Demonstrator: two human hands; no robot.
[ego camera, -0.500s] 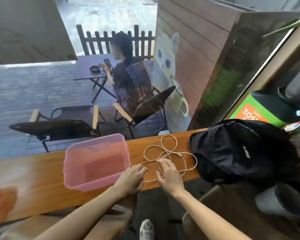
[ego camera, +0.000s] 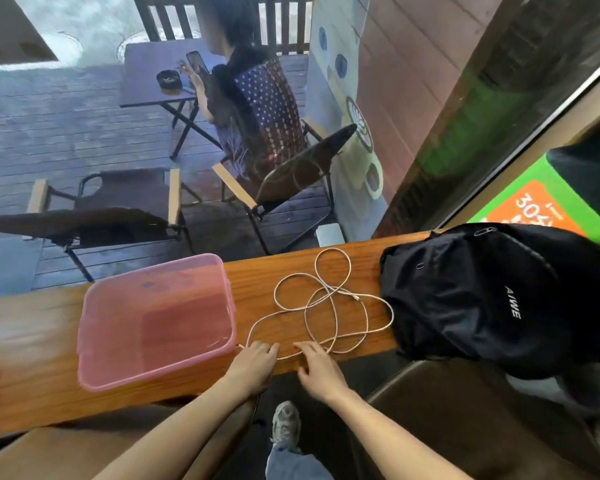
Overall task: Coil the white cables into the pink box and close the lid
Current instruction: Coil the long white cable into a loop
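Note:
A translucent pink box [ego camera: 156,320] sits on the wooden counter [ego camera: 32,358], left of centre, with no cable inside. The white cable [ego camera: 326,296] lies in loose tangled loops on the counter between the box and a black backpack. My left hand [ego camera: 255,363] is at the counter's near edge beside the box's right corner, fingers curled over the cable's near strand, whose end pokes out to its left. My right hand [ego camera: 317,370] is just to the right, fingers over the same strand, thumb underneath.
A black backpack [ego camera: 482,299] takes up the counter's right end, close to the cable loops. A window runs behind the counter, and beyond it are folding chairs and a seated person [ego camera: 257,109]. A brown stool [ego camera: 465,410] stands below right.
Both hands have drawn back to the counter's near edge, pulling the cable's near strand with them. The loops lie wider apart. The view has tilted down.

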